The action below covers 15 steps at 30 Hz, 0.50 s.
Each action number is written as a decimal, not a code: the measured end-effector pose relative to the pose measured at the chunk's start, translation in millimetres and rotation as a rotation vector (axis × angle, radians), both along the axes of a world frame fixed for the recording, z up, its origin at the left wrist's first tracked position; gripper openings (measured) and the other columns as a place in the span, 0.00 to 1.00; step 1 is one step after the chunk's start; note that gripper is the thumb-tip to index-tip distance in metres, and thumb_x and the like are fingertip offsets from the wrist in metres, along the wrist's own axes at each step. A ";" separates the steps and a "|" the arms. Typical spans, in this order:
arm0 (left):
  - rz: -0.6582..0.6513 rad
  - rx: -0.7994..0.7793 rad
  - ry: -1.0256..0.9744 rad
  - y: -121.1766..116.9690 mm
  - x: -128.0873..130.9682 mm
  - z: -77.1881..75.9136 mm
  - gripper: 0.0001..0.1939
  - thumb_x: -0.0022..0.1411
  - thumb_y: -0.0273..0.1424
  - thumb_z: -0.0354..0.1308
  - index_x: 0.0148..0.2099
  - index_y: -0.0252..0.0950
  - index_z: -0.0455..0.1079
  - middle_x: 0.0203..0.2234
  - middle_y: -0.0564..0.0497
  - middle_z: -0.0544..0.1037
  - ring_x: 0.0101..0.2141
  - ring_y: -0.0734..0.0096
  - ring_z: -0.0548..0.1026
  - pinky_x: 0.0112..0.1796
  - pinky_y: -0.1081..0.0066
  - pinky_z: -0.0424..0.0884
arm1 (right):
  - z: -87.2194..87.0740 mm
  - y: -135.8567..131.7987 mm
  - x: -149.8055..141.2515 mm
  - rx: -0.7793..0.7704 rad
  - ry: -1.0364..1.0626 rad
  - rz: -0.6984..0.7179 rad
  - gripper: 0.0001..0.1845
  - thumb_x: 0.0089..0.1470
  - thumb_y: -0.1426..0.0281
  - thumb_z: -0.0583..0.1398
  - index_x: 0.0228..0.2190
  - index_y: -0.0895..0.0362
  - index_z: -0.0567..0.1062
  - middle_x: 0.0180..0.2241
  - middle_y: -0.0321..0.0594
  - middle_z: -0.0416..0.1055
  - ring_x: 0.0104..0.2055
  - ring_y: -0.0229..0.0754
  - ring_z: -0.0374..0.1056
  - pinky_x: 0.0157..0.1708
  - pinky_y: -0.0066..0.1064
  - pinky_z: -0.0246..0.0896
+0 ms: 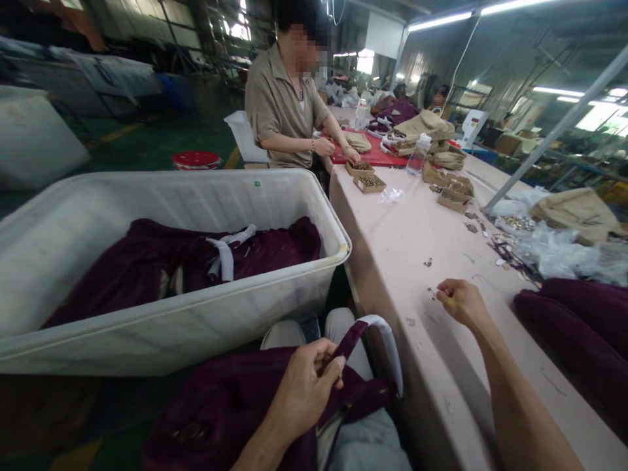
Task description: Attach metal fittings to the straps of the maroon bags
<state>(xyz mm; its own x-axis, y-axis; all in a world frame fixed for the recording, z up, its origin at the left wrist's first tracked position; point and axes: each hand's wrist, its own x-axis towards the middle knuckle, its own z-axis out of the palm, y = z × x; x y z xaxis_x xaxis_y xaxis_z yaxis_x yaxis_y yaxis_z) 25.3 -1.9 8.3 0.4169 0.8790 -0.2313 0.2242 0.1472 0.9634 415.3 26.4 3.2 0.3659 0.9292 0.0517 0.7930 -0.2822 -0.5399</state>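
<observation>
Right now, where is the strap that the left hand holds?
The strap is low in the head view, right of centre, arching from the left hand beside the table.

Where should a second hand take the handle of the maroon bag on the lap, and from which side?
Probably at the white-wrapped stretch of the handle, pinched from above: it curves up as a narrow arch with nothing covering its top, while the left hand pinches the maroon stretch just above the maroon bag.
</observation>
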 end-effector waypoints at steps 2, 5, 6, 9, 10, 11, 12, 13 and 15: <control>-0.005 0.002 0.021 -1.4 -1.6 0.4 0.14 0.66 0.41 0.58 0.35 0.35 0.72 0.22 0.52 0.76 0.25 0.67 0.76 0.31 0.70 0.68 | -6.6 -0.9 5.9 -0.033 -0.030 -0.012 0.11 0.55 0.65 0.65 0.26 0.59 0.79 0.21 0.37 0.71 0.23 0.37 0.64 0.25 0.29 0.55; 0.007 -0.041 0.015 -1.1 -1.2 0.0 0.14 0.65 0.42 0.58 0.34 0.35 0.71 0.22 0.54 0.74 0.22 0.70 0.72 0.27 0.72 0.65 | -12.6 -3.3 0.6 -0.044 -0.034 -0.022 0.15 0.63 0.59 0.63 0.39 0.59 0.79 0.36 0.39 0.77 0.33 0.38 0.71 0.33 0.30 0.68; 0.011 -0.058 0.001 -0.5 -1.4 -0.1 0.14 0.65 0.42 0.58 0.34 0.35 0.70 0.21 0.54 0.73 0.21 0.71 0.71 0.26 0.73 0.64 | -13.2 -4.1 -1.7 -0.038 -0.034 -0.027 0.15 0.64 0.59 0.63 0.43 0.58 0.78 0.42 0.40 0.77 0.38 0.40 0.73 0.37 0.32 0.72; -0.040 -0.134 -0.084 2.2 -4.5 0.3 0.14 0.64 0.41 0.60 0.34 0.34 0.70 0.19 0.55 0.72 0.20 0.74 0.68 0.26 0.74 0.61 | -12.3 -7.0 -5.1 -0.018 -0.036 -0.041 0.17 0.65 0.60 0.63 0.50 0.56 0.76 0.52 0.42 0.73 0.49 0.47 0.73 0.45 0.38 0.74; -0.072 -0.164 -0.123 3.3 -6.5 0.7 0.13 0.63 0.39 0.60 0.34 0.33 0.70 0.19 0.54 0.72 0.20 0.75 0.68 0.26 0.74 0.60 | -11.8 -8.2 -5.1 -0.014 -0.037 -0.046 0.17 0.64 0.61 0.63 0.51 0.56 0.76 0.53 0.43 0.73 0.50 0.48 0.73 0.46 0.39 0.74; -0.100 -0.193 -0.162 4.5 -8.7 1.3 0.12 0.63 0.37 0.61 0.34 0.32 0.71 0.19 0.54 0.73 0.20 0.75 0.68 0.26 0.74 0.60 | -11.5 -9.5 -4.7 -0.011 -0.037 -0.049 0.18 0.64 0.61 0.63 0.51 0.57 0.76 0.54 0.43 0.72 0.50 0.48 0.73 0.47 0.39 0.74; -0.118 -0.218 -0.194 5.5 -11.0 1.9 0.10 0.62 0.35 0.62 0.35 0.32 0.72 0.20 0.53 0.74 0.20 0.76 0.68 0.26 0.74 0.59 | -11.5 -10.9 -3.9 -0.009 -0.036 -0.052 0.18 0.64 0.61 0.63 0.51 0.57 0.76 0.54 0.43 0.73 0.50 0.49 0.73 0.46 0.39 0.74; -0.126 -0.236 -0.218 6.3 -13.2 2.6 0.09 0.61 0.33 0.62 0.36 0.31 0.73 0.20 0.52 0.74 0.20 0.76 0.68 0.26 0.74 0.59 | -12.0 -12.3 -2.6 -0.008 -0.033 -0.053 0.18 0.64 0.60 0.63 0.50 0.58 0.77 0.54 0.42 0.73 0.49 0.49 0.73 0.45 0.38 0.74; -0.126 -0.261 -0.248 6.8 -16.8 3.8 0.08 0.59 0.31 0.62 0.36 0.29 0.75 0.19 0.52 0.75 0.20 0.76 0.67 0.26 0.74 0.58 | -15.2 -15.2 3.3 0.000 -0.022 -0.054 0.17 0.64 0.60 0.64 0.46 0.59 0.78 0.49 0.41 0.75 0.44 0.45 0.74 0.40 0.33 0.74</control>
<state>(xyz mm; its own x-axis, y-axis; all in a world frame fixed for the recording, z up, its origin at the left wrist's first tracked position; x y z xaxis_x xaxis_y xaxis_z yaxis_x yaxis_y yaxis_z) 8.5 4.9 12.1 0.5892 0.7424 -0.3190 0.0212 0.3805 0.9246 418.6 11.2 -12.0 0.4139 0.9083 0.0602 0.7886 -0.3247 -0.5222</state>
